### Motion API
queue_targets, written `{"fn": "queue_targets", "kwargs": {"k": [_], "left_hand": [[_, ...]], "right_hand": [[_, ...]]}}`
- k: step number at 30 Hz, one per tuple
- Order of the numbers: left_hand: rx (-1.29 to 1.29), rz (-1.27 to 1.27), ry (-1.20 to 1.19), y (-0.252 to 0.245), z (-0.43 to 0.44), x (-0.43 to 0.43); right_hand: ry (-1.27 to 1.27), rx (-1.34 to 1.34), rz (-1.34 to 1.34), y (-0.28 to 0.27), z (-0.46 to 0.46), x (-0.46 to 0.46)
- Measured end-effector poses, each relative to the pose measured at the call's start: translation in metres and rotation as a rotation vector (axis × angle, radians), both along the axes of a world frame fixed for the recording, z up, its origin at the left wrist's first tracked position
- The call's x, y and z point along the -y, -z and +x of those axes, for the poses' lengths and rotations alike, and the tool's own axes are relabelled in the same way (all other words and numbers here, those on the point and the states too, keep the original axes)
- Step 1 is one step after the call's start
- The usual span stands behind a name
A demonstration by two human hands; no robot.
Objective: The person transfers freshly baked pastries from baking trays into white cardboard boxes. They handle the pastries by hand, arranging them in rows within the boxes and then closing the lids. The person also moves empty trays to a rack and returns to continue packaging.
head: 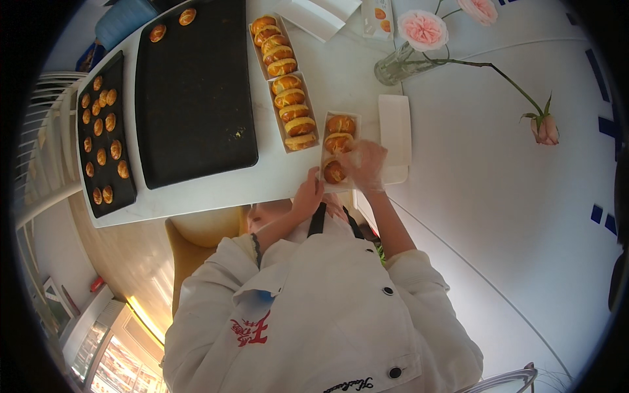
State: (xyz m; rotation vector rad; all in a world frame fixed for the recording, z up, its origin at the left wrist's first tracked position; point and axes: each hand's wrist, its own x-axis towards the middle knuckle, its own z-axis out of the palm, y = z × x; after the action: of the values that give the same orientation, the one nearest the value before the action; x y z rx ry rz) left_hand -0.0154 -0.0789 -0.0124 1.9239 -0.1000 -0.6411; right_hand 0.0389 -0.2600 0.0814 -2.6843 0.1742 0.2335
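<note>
At the table's near edge, my bare left hand [309, 193] holds the near left corner of a narrow paper box [357, 123]. Inside that box are a far pastry [340, 125], a middle pastry [338, 143] and a near pastry [334, 172], all round and glazed golden brown. My right hand [366, 163], in a clear plastic glove, is over the box's right side, its fingers by the middle and near pastries. It is blurred, and whether it grips one cannot be seen. Just to the left stand a filled pastry box [313, 110] and, beyond it, another filled box [255, 48].
A large black baking tray [196, 108] holds two pastries at its far end. Farther left, a smaller tray [110, 132] carries several pastries. A white box lid [394, 125] lies right of my hand. A glass vase [393, 69] with pink roses [422, 30] stands beyond, near folded white card [319, 17].
</note>
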Motion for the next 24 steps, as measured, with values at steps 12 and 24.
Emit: {"fn": "queue_targets", "kwargs": {"k": [12,24], "left_hand": [[0.021,0.004,-0.002,0.002,0.0,0.0],[0.22,0.22,0.061,-0.026,0.009,0.004]], "right_hand": [[-0.153,-0.274,-0.12,0.029,-0.021,-0.019],[-0.045,0.017,-0.003,0.044,-0.026,-0.016]]}}
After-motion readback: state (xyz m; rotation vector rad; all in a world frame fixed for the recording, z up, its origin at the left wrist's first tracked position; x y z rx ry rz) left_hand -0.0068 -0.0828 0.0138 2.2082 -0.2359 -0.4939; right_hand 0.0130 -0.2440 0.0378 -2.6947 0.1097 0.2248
